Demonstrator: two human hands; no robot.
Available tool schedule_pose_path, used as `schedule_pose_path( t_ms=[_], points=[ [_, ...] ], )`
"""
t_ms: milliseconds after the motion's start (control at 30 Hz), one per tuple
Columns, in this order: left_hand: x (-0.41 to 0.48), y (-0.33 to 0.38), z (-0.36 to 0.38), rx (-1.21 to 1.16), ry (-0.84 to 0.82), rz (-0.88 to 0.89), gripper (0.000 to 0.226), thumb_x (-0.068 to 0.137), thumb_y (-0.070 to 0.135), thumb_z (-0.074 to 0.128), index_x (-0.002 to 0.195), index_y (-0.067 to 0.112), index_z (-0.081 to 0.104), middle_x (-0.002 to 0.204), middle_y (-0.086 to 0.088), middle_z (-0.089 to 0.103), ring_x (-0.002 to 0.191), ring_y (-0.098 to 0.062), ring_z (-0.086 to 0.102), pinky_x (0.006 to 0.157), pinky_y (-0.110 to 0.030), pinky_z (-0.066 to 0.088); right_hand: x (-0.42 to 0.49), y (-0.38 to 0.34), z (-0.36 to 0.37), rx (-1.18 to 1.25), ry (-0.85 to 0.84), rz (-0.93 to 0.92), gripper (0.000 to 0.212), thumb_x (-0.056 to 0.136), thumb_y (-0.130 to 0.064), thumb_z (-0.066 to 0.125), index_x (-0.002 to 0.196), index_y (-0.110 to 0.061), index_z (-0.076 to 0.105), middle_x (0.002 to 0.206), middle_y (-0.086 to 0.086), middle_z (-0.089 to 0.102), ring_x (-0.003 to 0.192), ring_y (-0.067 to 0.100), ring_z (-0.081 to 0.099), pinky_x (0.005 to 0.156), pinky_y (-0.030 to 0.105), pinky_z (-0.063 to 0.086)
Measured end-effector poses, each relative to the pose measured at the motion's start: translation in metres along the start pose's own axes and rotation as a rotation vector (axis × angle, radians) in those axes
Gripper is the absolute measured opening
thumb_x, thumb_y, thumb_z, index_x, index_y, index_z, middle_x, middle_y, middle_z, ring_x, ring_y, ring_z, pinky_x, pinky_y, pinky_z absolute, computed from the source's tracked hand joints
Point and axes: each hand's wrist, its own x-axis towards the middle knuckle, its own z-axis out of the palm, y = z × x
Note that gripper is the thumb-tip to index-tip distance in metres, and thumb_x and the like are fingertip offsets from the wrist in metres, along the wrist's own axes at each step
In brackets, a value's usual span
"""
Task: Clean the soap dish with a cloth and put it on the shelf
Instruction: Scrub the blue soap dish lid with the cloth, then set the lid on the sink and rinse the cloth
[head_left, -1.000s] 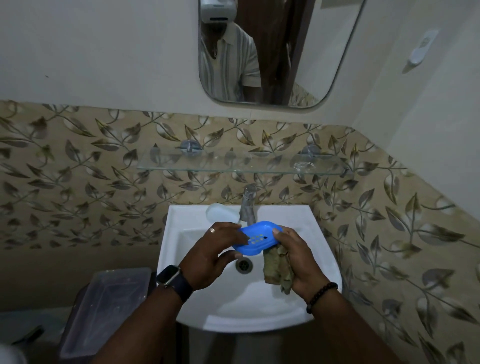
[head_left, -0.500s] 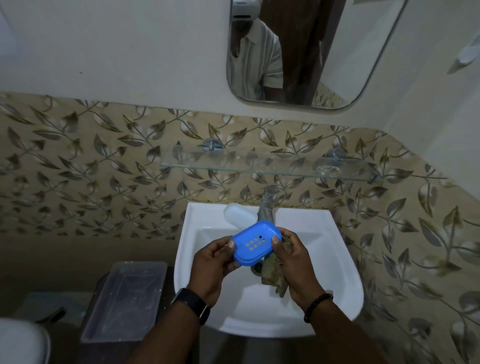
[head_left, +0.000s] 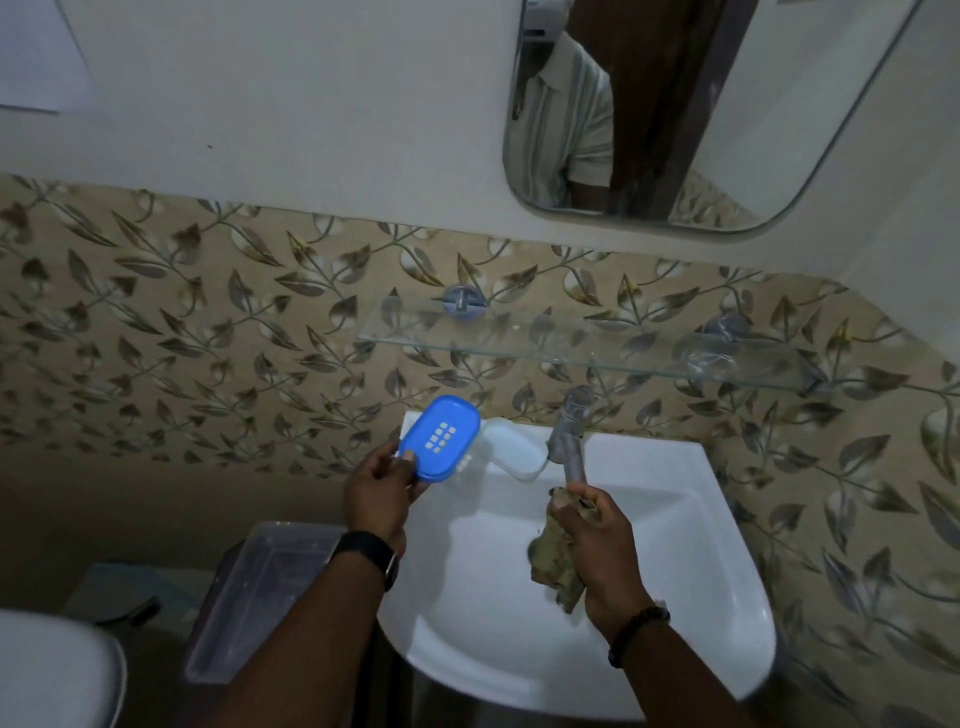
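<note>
Soap dish (head_left: 440, 437) pinched at one end by left hand (head_left: 375, 494); cloth (head_left: 555, 564) clenched in right hand (head_left: 597, 543). Slip risked if wet; glass shelf (head_left: 597, 349) could be knocked.

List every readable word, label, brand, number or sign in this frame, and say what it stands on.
None can be read.
Blue soap dish in the left hand: only a grid of drain holes, no lettering.
Watch: face turned away, nothing legible.
Cloth in the right hand: no print.
Tap, glass shelf, sink: no markings visible.
</note>
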Motion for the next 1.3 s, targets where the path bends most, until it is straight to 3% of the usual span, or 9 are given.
schedule_pose_path(
  t_ms=[133, 200, 267, 333, 500, 600, 900, 1067, 1300],
  points=[
    [0.029, -0.01, 0.007, 0.054, 0.057, 0.015, 0.031, 0.097, -0.006, 0.057, 0.125, 0.006, 0.062, 0.105, -0.015, 0.067, 0.077, -0.019, 0.067, 0.054, -0.02, 0.06, 0.006, 0.001, -0.017, 0.05, -0.009, 0.061, 0.021, 0.093, -0.003, 0.064, 0.11, -0.015, 0.066, 0.073, 0.011, 0.07, 0.056, 0.028, 0.066, 0.053, 0.053, 0.059],
    [0.045, -0.019, 0.009, 0.107, 0.094, -0.002, 0.032, 0.097, -0.006, 0.058, 0.127, 0.003, 0.061, 0.116, -0.021, 0.066, 0.087, -0.028, 0.067, 0.069, -0.032, 0.061, 0.012, 0.003, -0.026, 0.039, 0.018, 0.077, 0.019, 0.093, -0.004, 0.065, 0.108, -0.016, 0.067, 0.075, 0.011, 0.071, 0.057, 0.028, 0.068, 0.048, 0.043, 0.058],
    [0.058, -0.029, 0.011, 0.175, 0.127, -0.022, 0.036, 0.096, -0.005, 0.06, 0.132, -0.002, 0.058, 0.125, -0.027, 0.064, 0.101, -0.036, 0.065, 0.089, -0.045, 0.057, 0.019, 0.008, -0.038, -0.018, 0.054, 0.051, 0.022, 0.092, -0.007, 0.068, 0.109, -0.02, 0.067, 0.093, 0.012, 0.071, 0.078, 0.031, 0.071, 0.053, 0.035, 0.058],
    [0.07, -0.038, 0.012, 0.257, 0.157, -0.03, 0.037, 0.095, -0.002, 0.064, 0.132, -0.002, 0.06, 0.123, -0.028, 0.065, 0.105, -0.039, 0.066, 0.093, -0.051, 0.056, 0.025, 0.014, -0.048, -0.044, 0.063, 0.046, 0.023, 0.091, -0.008, 0.068, 0.108, -0.023, 0.067, 0.104, 0.012, 0.07, 0.092, 0.033, 0.069, 0.064, 0.038, 0.059],
    [0.088, -0.048, 0.01, 0.555, 0.225, 0.028, 0.026, 0.091, 0.007, 0.069, 0.117, 0.002, 0.071, 0.116, -0.024, 0.072, 0.105, -0.038, 0.068, 0.099, -0.048, 0.055, 0.034, 0.025, -0.069, -0.075, 0.102, 0.073, 0.024, 0.09, -0.009, 0.068, 0.106, -0.027, 0.069, 0.103, 0.009, 0.072, 0.093, 0.03, 0.07, 0.076, 0.041, 0.06],
    [0.09, -0.047, 0.012, 0.745, 0.271, 0.085, 0.023, 0.088, 0.016, 0.073, 0.108, 0.006, 0.074, 0.111, -0.018, 0.075, 0.104, -0.036, 0.068, 0.094, -0.034, 0.05, 0.039, 0.031, -0.076, -0.067, 0.118, 0.088, 0.027, 0.09, -0.006, 0.067, 0.108, -0.027, 0.069, 0.104, 0.008, 0.072, 0.094, 0.03, 0.07, 0.08, 0.045, 0.061],
    [0.098, -0.047, 0.023, 0.933, 0.305, 0.159, 0.026, 0.088, 0.025, 0.074, 0.102, 0.002, 0.074, 0.109, -0.023, 0.074, 0.102, -0.04, 0.067, 0.093, -0.039, 0.05, 0.047, 0.035, -0.09, -0.075, 0.115, 0.086, 0.031, 0.092, -0.004, 0.065, 0.116, -0.023, 0.065, 0.109, 0.007, 0.07, 0.099, 0.029, 0.068, 0.088, 0.049, 0.058],
    [0.092, -0.047, 0.024, 0.959, 0.304, 0.195, 0.034, 0.09, 0.025, 0.073, 0.111, -0.001, 0.072, 0.111, -0.023, 0.074, 0.104, -0.041, 0.067, 0.094, -0.042, 0.051, 0.052, 0.034, -0.097, -0.069, 0.125, 0.101, 0.03, 0.092, -0.003, 0.065, 0.117, -0.02, 0.065, 0.107, 0.01, 0.071, 0.099, 0.033, 0.068, 0.09, 0.056, 0.057],
    [0.055, -0.065, 0.031, 0.917, 0.27, 0.374, 0.03, 0.091, 0.025, 0.072, 0.11, 0.002, 0.07, 0.11, -0.023, 0.066, 0.103, -0.039, 0.063, 0.091, -0.041, 0.048, 0.057, 0.029, -0.092, -0.023, 0.115, 0.109, 0.031, 0.09, -0.001, 0.065, 0.114, -0.022, 0.066, 0.099, 0.007, 0.074, 0.087, 0.024, 0.071, 0.069, 0.034, 0.058]
  ],
)
